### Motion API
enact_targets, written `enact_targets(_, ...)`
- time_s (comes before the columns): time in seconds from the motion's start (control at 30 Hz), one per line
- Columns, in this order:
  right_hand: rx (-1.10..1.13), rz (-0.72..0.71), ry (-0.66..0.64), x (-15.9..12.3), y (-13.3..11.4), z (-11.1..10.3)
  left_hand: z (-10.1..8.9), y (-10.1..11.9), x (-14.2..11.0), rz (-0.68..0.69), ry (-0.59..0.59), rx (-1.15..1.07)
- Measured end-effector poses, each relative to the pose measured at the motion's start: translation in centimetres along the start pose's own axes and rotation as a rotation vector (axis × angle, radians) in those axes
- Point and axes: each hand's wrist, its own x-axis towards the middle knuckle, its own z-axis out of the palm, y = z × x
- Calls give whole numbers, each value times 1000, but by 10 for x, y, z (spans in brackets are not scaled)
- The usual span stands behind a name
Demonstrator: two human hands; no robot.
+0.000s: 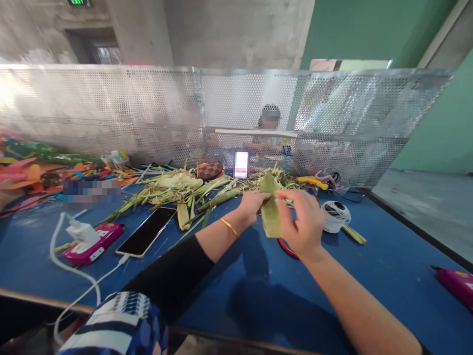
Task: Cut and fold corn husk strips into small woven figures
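1. Nearest to us, at the lower left, we see blue-and-white patterned cloth [107, 330], and a black sleeve [173, 276] on the left arm.
2. At the lower right edge we have a magenta block [456, 286], cut off by the frame; the blue tabletop [225, 301] spreads between.
3. Left of centre we see a dark-screened phone [148, 232] with a white cable plugged in, just beside a magenta power strip [94, 248] bearing a white charger [83, 233].
4. Just right of centre we find the green husk strip [271, 227], held up above the table. Our left hand [253, 204], a gold bangle [229, 227] at its wrist, grips the strip's left edge with fingers mostly closed. Our right hand [303, 217] pinches the right edge between thumb and forefinger, its other fingers curled.
5. Partly behind the right hand we notice a red curved object [287, 249]; to its right sits a roll of white cord [335, 217].
6. Farther up, mid-frame, we see a heap of pale husks [166, 187] touching a brown checked pouch [209, 170], and a yellow-handled tool [313, 183] to the right.
7. Across the back we see a perforated metal screen [148, 98], with a person [269, 118] beyond it.
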Motion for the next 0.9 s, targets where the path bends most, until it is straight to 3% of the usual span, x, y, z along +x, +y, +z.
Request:
enact_targets(0.07,-20,296,-13,-7,20,1,-8,-6,-11,-52,16,-90)
enact_targets(0.1,46,443,-113,-12,28,5,-12,-8,-17,-55,26,-114)
enact_targets(0.17,259,632,-442,-23,38,15,-18,-14,-26,-69,39,-149)
enact_targets(0.23,308,696,-580,-32,40,25,-23,-19,-33,-81,81,-161)
enact_targets(0.33,251,729,-571,-40,38,30,-33,-24,-40,-78,38,-21)
enact_targets(0.43,315,827,-585,-40,37,27,-44,-27,-41,11,-22,294)
enact_targets(0.53,510,956,-715,-37,36,23,-54,-27,-34,135,127,546)
enact_targets(0.6,612,1007,-750,-34,36,20,-58,-25,-29,113,150,535)
enact_targets(0.7,614,952,-669,-29,35,15,-59,-23,-25,22,120,387)
enact_targets(0.8,516,727,-633,-25,35,11,-58,-20,-26,-29,94,250)
enact_targets(0.9,469,501,-691,-24,36,7,-58,-18,-26,-93,97,156)
